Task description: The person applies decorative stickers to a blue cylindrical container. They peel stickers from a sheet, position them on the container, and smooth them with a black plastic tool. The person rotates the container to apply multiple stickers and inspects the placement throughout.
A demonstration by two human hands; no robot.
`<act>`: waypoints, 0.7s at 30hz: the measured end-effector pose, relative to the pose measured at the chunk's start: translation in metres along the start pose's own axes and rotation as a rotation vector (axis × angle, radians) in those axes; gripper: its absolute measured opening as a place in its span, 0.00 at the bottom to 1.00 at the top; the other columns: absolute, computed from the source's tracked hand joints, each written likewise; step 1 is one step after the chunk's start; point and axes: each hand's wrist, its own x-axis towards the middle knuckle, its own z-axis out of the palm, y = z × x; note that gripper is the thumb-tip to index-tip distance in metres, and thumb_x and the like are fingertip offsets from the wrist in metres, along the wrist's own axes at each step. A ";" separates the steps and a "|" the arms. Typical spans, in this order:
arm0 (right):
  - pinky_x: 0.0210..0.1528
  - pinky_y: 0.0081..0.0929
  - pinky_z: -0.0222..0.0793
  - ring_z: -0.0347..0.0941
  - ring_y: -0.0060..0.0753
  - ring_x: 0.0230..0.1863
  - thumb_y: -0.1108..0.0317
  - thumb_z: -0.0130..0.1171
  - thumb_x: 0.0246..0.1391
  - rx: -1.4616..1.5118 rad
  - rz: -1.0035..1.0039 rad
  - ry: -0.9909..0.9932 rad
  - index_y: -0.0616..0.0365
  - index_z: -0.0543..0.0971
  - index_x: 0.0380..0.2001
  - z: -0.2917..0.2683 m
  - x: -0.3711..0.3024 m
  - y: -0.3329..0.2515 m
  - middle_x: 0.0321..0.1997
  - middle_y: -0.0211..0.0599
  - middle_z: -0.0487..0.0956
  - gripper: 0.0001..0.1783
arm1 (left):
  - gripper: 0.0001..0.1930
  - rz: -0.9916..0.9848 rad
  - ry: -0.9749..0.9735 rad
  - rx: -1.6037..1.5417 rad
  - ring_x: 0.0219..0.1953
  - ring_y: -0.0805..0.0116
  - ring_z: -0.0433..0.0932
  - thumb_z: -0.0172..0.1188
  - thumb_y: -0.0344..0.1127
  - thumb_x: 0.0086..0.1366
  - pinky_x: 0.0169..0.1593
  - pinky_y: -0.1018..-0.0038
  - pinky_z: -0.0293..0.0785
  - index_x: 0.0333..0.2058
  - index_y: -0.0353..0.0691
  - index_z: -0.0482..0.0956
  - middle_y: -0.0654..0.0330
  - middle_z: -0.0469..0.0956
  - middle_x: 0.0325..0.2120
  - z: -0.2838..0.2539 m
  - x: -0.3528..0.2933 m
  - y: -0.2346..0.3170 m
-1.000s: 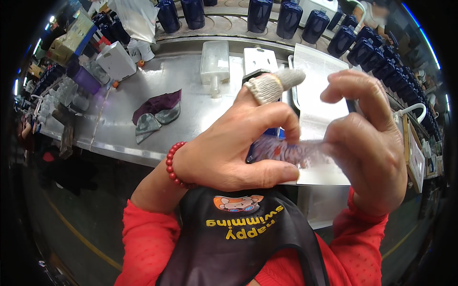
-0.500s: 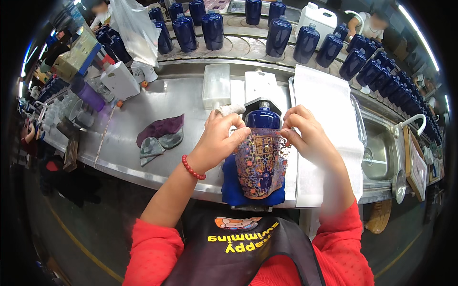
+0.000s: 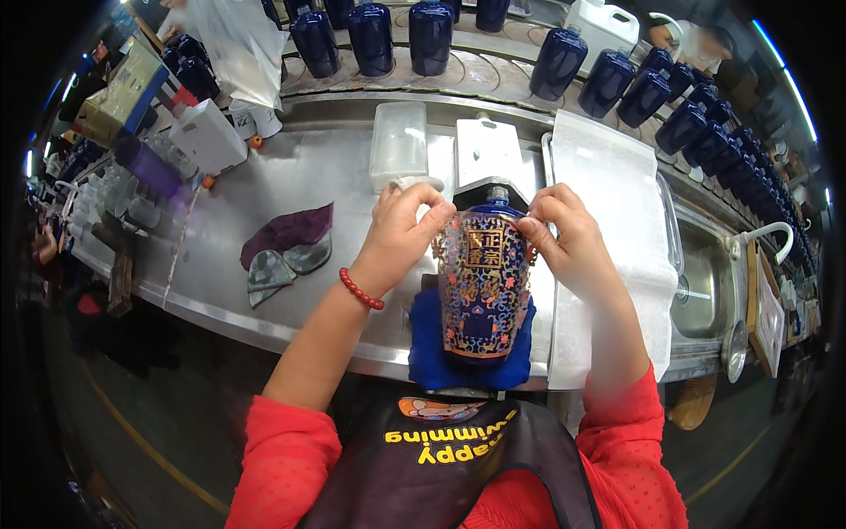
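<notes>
A glossy dark blue bottle (image 3: 499, 205) lies tilted in front of me, its neck pointing away and its lower end on a folded blue cloth (image 3: 424, 339). Over its front spreads a clear decal sheet (image 3: 480, 304) with gold lettering and colourful floral scrollwork. At the sheet's upper left corner, my left hand (image 3: 404, 231), with a red bead bracelet on the wrist, pinches the edge between thumb and fingers. My right hand (image 3: 564, 231) pinches the opposite upper corner near the bottle's shoulder. A dark angled rest (image 3: 471, 188) shows behind the neck.
White paper sheets (image 3: 608, 176) lie right of the bottle, beside a sink (image 3: 705, 304). A purple and grey cloth (image 3: 286, 242) rests on the metal table to the left. Beyond are a clear plastic container (image 3: 399, 141), a white container (image 3: 487, 150) and a curved conveyor with several blue bottles.
Both hands have drawn the decal sheet up the bottle toward its shoulder, and it now lies flatter and straighter. The blue bottles on the conveyor have shifted.
</notes>
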 end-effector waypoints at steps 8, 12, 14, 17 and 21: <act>0.59 0.42 0.69 0.68 0.52 0.59 0.70 0.72 0.48 -0.296 -0.171 0.090 0.55 0.78 0.61 0.006 -0.041 -0.029 0.62 0.49 0.69 0.34 | 0.41 0.319 0.033 0.226 0.68 0.40 0.57 0.53 0.68 0.67 0.71 0.43 0.41 0.69 0.46 0.67 0.44 0.66 0.65 0.027 -0.073 0.019; 0.62 0.44 0.68 0.67 0.53 0.61 0.63 0.74 0.48 -0.170 -0.073 -0.020 0.54 0.74 0.65 0.015 -0.060 -0.031 0.68 0.51 0.64 0.40 | 0.48 0.319 -0.069 0.225 0.71 0.40 0.52 0.51 0.73 0.65 0.72 0.39 0.37 0.73 0.45 0.60 0.44 0.60 0.70 0.032 -0.077 0.004; 0.63 0.44 0.67 0.67 0.53 0.61 0.58 0.72 0.52 -0.123 -0.037 -0.048 0.57 0.71 0.67 0.015 -0.063 -0.029 0.69 0.53 0.64 0.40 | 0.51 0.327 -0.099 0.199 0.71 0.39 0.51 0.52 0.74 0.64 0.72 0.39 0.37 0.73 0.43 0.57 0.43 0.58 0.70 0.029 -0.079 -0.001; 0.63 0.44 0.66 0.67 0.53 0.60 0.51 0.67 0.58 -0.138 -0.010 -0.030 0.62 0.69 0.68 0.014 -0.065 -0.024 0.69 0.54 0.64 0.40 | 0.57 0.339 -0.127 0.125 0.72 0.39 0.50 0.54 0.77 0.60 0.72 0.38 0.36 0.75 0.40 0.50 0.42 0.56 0.71 0.026 -0.086 -0.003; 0.68 0.44 0.62 0.65 0.53 0.67 0.44 0.55 0.67 -0.111 -0.036 -0.022 0.65 0.60 0.72 0.015 -0.067 -0.014 0.69 0.56 0.66 0.43 | 0.64 0.338 -0.130 0.344 0.73 0.40 0.48 0.65 0.75 0.51 0.72 0.38 0.30 0.74 0.37 0.47 0.42 0.58 0.69 0.022 -0.109 0.005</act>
